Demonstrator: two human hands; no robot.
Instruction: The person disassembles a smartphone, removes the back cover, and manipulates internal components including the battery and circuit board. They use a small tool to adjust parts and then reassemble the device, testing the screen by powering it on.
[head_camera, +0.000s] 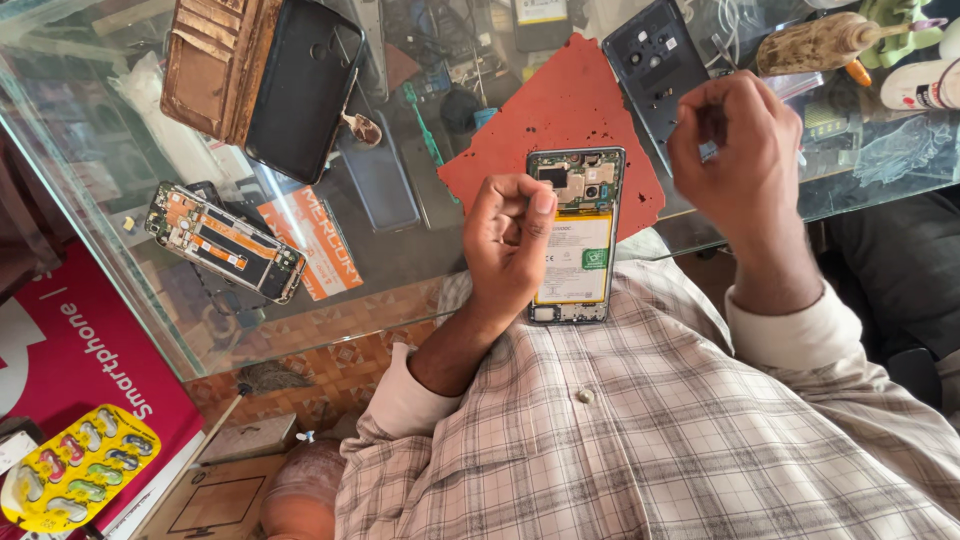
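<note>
An opened smartphone lies back-up on a red mat, with its battery and circuit board bare. My left hand is curled into a loose fist at the phone's left edge, thumb pressed against the forefinger by the board. My right hand hovers to the right of the phone with its fingertips pinched together. I cannot make out anything between them. The dark back cover of a phone lies just beyond that hand.
The work surface is a glass counter. On it lie another stripped phone, a black phone case on a brown wallet, a green screwdriver and a glue bottle. A yellow blister pack lies at lower left.
</note>
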